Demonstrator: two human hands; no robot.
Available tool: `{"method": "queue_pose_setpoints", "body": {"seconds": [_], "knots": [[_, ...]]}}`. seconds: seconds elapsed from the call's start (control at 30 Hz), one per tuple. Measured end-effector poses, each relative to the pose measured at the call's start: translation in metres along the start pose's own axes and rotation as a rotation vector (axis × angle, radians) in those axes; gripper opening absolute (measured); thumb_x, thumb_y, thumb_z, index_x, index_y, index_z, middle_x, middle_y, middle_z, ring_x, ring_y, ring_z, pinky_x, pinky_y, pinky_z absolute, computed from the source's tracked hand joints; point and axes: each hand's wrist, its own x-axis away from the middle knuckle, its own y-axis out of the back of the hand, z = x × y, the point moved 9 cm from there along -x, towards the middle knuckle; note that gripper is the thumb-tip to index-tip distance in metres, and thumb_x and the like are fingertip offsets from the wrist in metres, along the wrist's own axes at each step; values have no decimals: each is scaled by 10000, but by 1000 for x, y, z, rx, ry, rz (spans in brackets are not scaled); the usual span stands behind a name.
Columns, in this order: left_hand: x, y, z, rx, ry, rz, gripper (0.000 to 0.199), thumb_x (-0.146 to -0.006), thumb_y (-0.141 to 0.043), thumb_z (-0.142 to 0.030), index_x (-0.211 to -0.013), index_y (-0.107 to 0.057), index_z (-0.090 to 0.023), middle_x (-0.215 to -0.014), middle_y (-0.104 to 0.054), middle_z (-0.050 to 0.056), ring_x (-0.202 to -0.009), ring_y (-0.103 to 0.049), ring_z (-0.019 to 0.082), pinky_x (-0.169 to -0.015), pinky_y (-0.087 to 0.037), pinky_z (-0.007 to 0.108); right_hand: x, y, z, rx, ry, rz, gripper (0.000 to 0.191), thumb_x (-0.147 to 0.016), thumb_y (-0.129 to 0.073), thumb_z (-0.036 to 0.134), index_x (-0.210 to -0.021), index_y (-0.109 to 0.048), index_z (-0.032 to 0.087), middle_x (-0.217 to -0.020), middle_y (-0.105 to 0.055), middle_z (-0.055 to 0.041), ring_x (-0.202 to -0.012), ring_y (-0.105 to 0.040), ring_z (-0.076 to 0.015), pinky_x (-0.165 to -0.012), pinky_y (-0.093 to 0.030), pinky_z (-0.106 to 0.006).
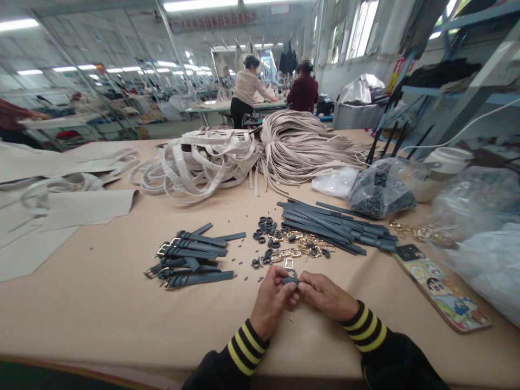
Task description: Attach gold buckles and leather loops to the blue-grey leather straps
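Observation:
Near the front of the table, my left hand [273, 297] and my right hand [325, 295] meet at the fingertips. Both are closed around a small dark grey strap piece [291, 280], much of it covered by the fingers. A gold buckle [288, 264] lies just beyond my fingertips. Behind it are scattered gold buckles [303, 242] and small dark grey loops [266, 223]. To the left sits a pile of dark grey buckled straps [197, 252]. Flat dark grey straps [329, 223] without visible buckles are stacked at the back right of the hardware.
A phone in a cartoon case [444, 290] lies on the right, beside clear plastic bags [483, 238]. A bag of dark pieces [382, 189] stands behind the straps. Beige strap bundles [300, 146] fill the back; beige sheets [44, 233] lie left. Two people work beyond the table.

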Motion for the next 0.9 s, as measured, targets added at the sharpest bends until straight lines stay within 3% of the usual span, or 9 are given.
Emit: {"method": "queue_pose_setpoints", "body": {"seconds": [0.13,0.27,0.4,0.53,0.6,0.7,0.77,0.9], "knots": [[-1,2,-4,3,0,-30,204,-758,-544,-312,-826,-441,-149,-651,-524,-33,-491,-514,57,-461,-432,172,1,2,-8,30,-63,-94,233,-872,-365,373,-785,-432,168,-666,-527,3,-598,-477,-124,-554,-348,-224],[0,-3,-1,-153,31,8,240,-748,-542,-366,-710,-464,-142,-500,-467,-64,-338,-410,34,-320,-321,136,1,0,-8,60,-85,-110,246,-860,-391,410,-896,-433,170,-701,-580,-12,-631,-529,-147,-578,-367,-239],[1,-10,5,-100,108,68,301,-771,-482,-428,-661,-452,-150,-448,-452,-64,-318,-397,47,-314,-344,155,1,0,-2,85,-46,-75,199,-867,-390,328,-791,-476,166,-703,-592,-20,-647,-532,-141,-603,-377,-241],[-1,1,4,-37,120,-4,329,-770,-469,-452,-629,-421,-159,-469,-441,-62,-345,-399,45,-333,-337,152,2,3,0,85,-14,-60,190,-849,-410,259,-699,-485,169,-629,-543,10,-588,-500,-113,-565,-377,-219],[-3,8,2,-61,113,-21,328,-782,-441,-461,-639,-406,-168,-486,-443,-60,-355,-400,51,-342,-334,158,4,2,-8,9,-65,-32,200,-845,-411,268,-676,-465,174,-555,-502,35,-489,-470,-90,-485,-365,-197],[-10,21,-7,-297,88,-69,343,-819,-342,-473,-665,-417,-176,-507,-453,-46,-368,-411,73,-356,-341,185,6,1,-24,-174,-183,-13,211,-850,-385,311,-700,-448,176,-553,-521,38,-378,-444,-64,-374,-338,-166],[-18,25,-23,-608,-22,-129,327,-834,-321,-441,-692,-449,-176,-548,-478,-25,-431,-456,100,-416,-375,213,5,9,-30,-235,-208,-94,219,-850,-378,329,-722,-457,170,-570,-536,30,-368,-448,-58,-355,-336,-155],[-33,4,-50,-1235,-255,-175,170,-811,-404,-297,-730,-487,-172,-730,-542,41,-659,-541,167,-607,-411,278,5,24,-35,-262,-216,-242,200,-849,-371,318,-782,-477,162,-492,-473,57,-367,-418,-58,-349,-324,-144]]}}
